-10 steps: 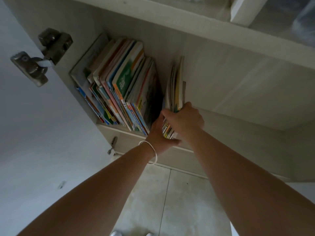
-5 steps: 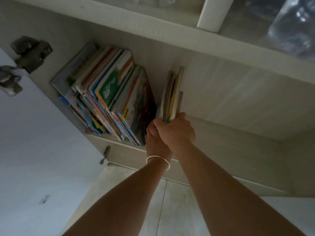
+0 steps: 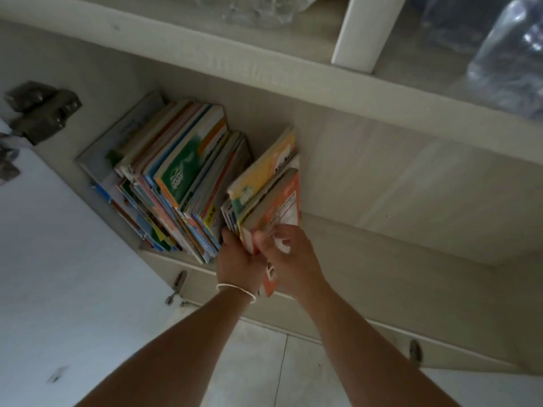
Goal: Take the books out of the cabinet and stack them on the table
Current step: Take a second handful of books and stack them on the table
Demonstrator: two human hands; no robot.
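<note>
Both hands closed on a small batch (image 3: 266, 195) of books: left hand (image 3: 238, 259) at its left face, right hand (image 3: 289, 259) on the orange cover. Batch tilts rightward, long axis running away into the cabinet (image 3: 382, 177). Remaining books (image 3: 176, 177) just left of the left hand.

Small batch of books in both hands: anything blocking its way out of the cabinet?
Nothing visible. The batch already tilts out over the shelf's front edge, gripped by left hand and right hand. The remaining books stand apart on its left. The table isn't in view.
</note>
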